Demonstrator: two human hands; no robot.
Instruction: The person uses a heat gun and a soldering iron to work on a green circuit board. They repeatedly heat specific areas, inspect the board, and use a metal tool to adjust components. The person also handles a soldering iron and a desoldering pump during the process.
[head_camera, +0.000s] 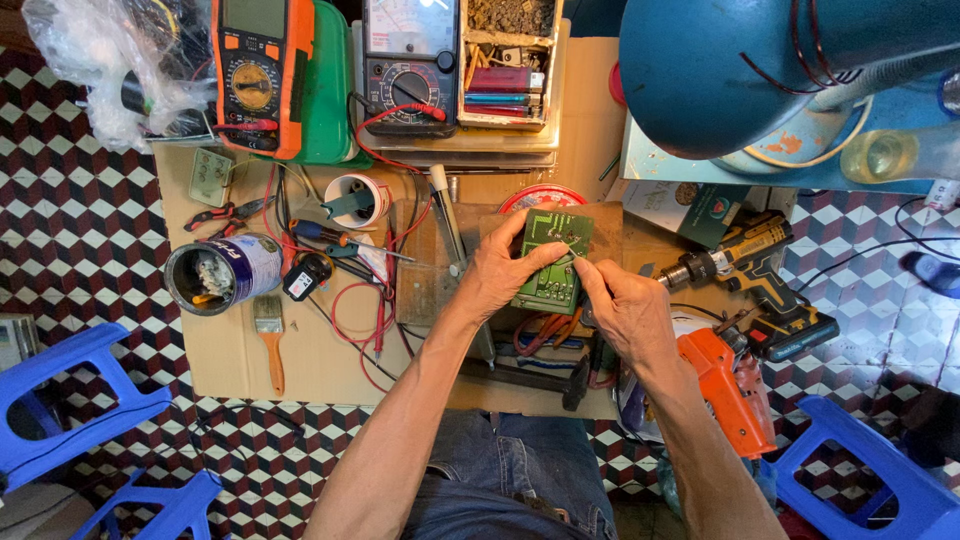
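Note:
A green circuit board is held over the middle of a cardboard-covered work surface. My left hand grips the board's left edge with thumb and fingers. My right hand pinches a thin metal tool or wire whose tip touches the board's face. Both forearms reach up from the bottom of the head view.
An orange multimeter, a black analog meter, a tin can, a paintbrush, a screwdriver, red leads, a yellow-black drill, an orange tool, a blue lamp shade and blue stools.

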